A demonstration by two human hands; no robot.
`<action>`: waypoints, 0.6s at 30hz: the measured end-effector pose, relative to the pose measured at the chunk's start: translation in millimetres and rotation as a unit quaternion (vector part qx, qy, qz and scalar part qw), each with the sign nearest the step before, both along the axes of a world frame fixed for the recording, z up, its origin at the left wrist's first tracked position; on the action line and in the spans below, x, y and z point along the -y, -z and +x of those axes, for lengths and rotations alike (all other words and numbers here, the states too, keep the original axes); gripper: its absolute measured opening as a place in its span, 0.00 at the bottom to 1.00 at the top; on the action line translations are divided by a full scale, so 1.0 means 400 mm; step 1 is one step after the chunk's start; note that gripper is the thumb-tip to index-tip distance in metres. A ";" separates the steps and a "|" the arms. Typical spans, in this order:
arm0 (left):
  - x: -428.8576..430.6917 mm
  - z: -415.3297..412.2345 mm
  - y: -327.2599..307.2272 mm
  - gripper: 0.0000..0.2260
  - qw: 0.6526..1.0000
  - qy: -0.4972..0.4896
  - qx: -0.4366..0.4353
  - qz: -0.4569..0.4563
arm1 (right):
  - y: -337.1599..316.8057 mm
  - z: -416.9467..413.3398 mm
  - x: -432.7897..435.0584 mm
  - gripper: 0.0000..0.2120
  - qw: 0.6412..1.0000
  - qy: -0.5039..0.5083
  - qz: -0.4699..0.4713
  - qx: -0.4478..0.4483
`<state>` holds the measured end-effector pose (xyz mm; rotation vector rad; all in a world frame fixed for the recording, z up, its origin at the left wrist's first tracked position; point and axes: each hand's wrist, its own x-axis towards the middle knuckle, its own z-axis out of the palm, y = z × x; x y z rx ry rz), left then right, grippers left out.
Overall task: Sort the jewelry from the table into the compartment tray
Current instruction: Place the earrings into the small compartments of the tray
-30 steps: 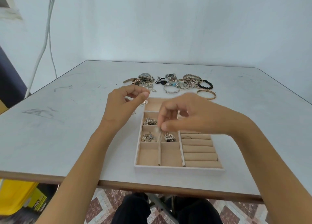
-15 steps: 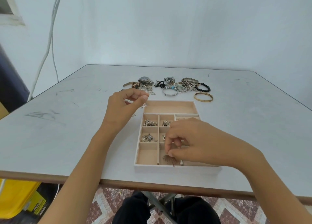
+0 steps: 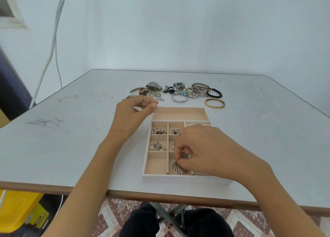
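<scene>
A beige compartment tray (image 3: 180, 114) lies on the white table. My right hand (image 3: 205, 149) hovers over its near compartments and pinches a dark feather-shaped pendant (image 3: 179, 168) that rests in the front middle compartment. My left hand (image 3: 133, 115) is raised left of the tray's far corner, with thumb and forefinger pinching a small silver piece (image 3: 153, 113). Small pearl and silver pieces (image 3: 159, 131) fill the tray's left compartments. A pile of loose jewelry (image 3: 180, 92) sits beyond the tray.
A gold bangle (image 3: 214, 103) and a black bead bracelet (image 3: 214, 93) lie at the far right of the pile, watches (image 3: 152, 85) at its left. A yellow bin (image 3: 16, 210) stands on the floor below the table's left edge.
My right hand has come down from above the tray's middle to its near compartments, lowering the feather pendant into the front one. My left hand stays raised with its small piece.
</scene>
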<state>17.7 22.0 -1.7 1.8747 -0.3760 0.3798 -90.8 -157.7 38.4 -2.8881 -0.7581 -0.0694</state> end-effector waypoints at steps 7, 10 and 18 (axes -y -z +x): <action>-0.003 -0.002 -0.001 0.03 1.000 0.002 0.002 0.008 | 0.018 -0.004 0.056 0.05 0.979 0.023 0.200 -0.045; -0.002 -0.002 -0.001 0.03 1.000 0.003 -0.003 0.007 | 0.035 -0.009 0.120 0.10 0.948 0.080 0.307 0.014; -0.001 -0.002 0.001 0.04 1.000 0.014 -0.003 0.021 | 0.121 -0.022 0.220 0.26 0.942 0.267 0.199 -0.039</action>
